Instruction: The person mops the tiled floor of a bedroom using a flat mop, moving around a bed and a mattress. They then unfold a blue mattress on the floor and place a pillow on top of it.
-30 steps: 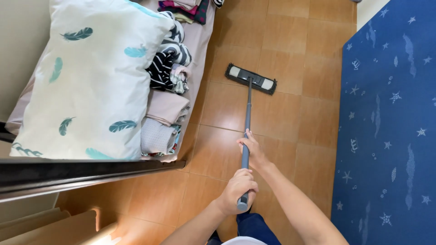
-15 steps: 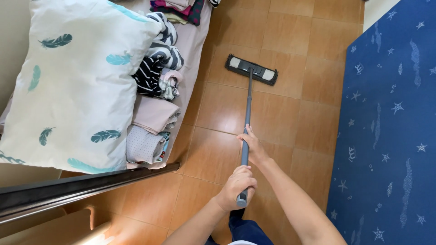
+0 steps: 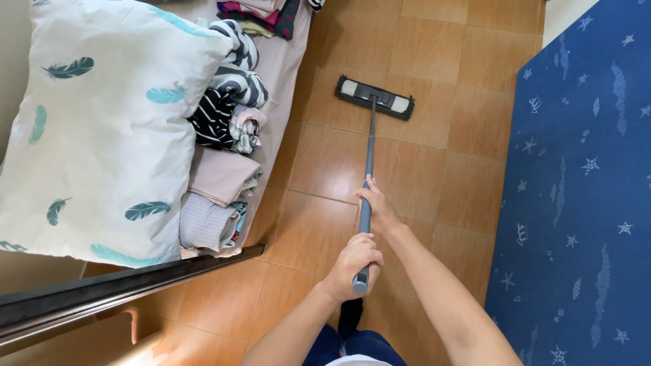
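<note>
A brown tiled floor (image 3: pixel 434 169) carries a flat mop head (image 3: pixel 374 97) and, on the right, a blue starry rug (image 3: pixel 583 190). On the left, a bed (image 3: pixel 288 74) holds a feather-print pillow (image 3: pixel 102 129) and folded clothes (image 3: pixel 220 183).

White pillow (image 3: pixel 102 129) with teal feathers, blue star-patterned rug (image 3: pixel 576 176), orange-brown floor tiles (image 3: pixel 441 54)

- White pillow (image 3: pixel 102 129) with teal feather print, lying on the bed.
- Folded clothes (image 3: pixel 220 183) stacked beside the pillow.
- Blue star-patterned rug (image 3: pixel 583 176) on the brown tiled floor (image 3: pixel 434 74).
</note>
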